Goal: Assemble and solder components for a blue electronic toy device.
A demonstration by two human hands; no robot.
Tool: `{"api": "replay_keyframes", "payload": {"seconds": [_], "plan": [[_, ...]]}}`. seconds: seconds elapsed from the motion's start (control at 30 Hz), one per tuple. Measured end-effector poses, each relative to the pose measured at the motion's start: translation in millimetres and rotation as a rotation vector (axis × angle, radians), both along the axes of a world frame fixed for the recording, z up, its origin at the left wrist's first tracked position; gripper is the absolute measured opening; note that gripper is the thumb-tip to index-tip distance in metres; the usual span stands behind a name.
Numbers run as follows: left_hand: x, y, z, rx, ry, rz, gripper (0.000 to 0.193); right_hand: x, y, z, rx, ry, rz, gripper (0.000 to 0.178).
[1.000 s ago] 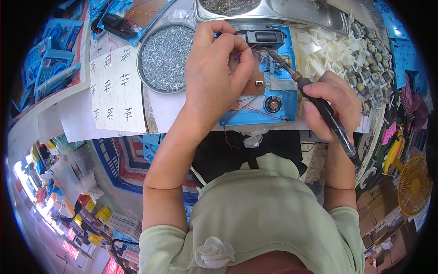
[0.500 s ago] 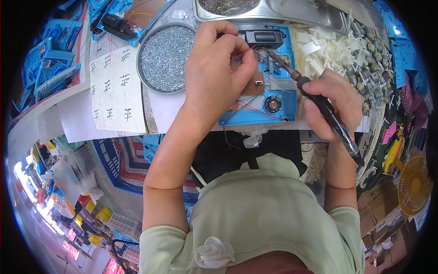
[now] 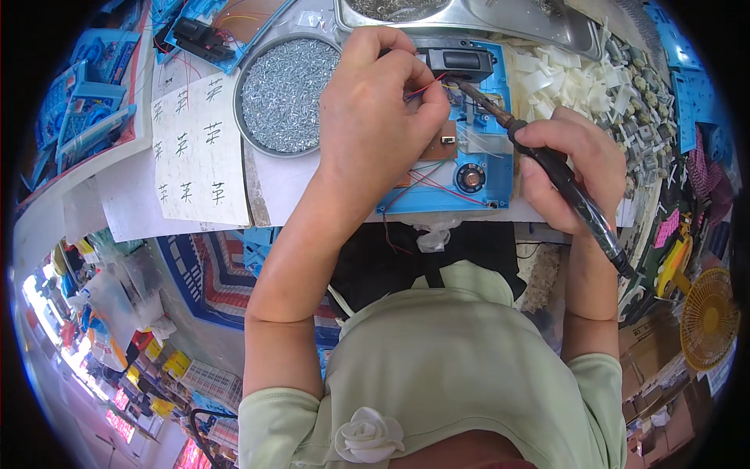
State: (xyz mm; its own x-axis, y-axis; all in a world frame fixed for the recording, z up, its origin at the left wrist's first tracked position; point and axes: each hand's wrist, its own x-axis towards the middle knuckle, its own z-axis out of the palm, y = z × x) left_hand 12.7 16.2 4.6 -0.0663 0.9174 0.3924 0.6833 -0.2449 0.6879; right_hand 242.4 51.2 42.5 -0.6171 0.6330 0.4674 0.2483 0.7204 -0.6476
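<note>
My right hand (image 3: 578, 168) is wrapped round the dark handle of a soldering iron (image 3: 569, 186), whose metal tip points up and left to the lower edge of a black box-shaped part (image 3: 461, 61). That part sits at the top of a blue plastic housing (image 3: 500, 191). With closed fingertips, my left hand (image 3: 375, 117) pinches a thin red wire (image 3: 428, 88) close to the iron's tip. Also in the housing are a brown circuit board (image 3: 442, 148) with a small switch, a round speaker (image 3: 470, 179) and several loose wires. My left fingers cover part of the housing.
Left of my hand stands a round tray of small metal pieces (image 3: 285, 98), beside a handwritten paper sheet (image 3: 187, 152). White plastic pieces (image 3: 547, 82) and small grey motor-like parts (image 3: 644, 133) are heaped on the right. A metal tray (image 3: 582, 35) lies behind; more blue housings (image 3: 98, 102) stand far left.
Both hands have shifted slightly, the right one a little to the right with the soldering iron. The red wire remains pinched, and the iron's tip stays by the black part.
</note>
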Motion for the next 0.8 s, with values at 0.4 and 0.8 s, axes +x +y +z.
{"api": "replay_keyframes", "payload": {"seconds": [0.4, 0.8], "plan": [[7.2, -0.7, 0.1, -0.007, -0.035, 0.051, 0.011, -2.6, -0.3, 1.6, -0.013, -0.002, -0.008, 0.03], [6.7, -0.9, -4.1, 0.033, 0.031, 0.052, 0.008, -0.2, -2.3, 3.0, -0.022, 0.001, 0.002, 0.029]]}}
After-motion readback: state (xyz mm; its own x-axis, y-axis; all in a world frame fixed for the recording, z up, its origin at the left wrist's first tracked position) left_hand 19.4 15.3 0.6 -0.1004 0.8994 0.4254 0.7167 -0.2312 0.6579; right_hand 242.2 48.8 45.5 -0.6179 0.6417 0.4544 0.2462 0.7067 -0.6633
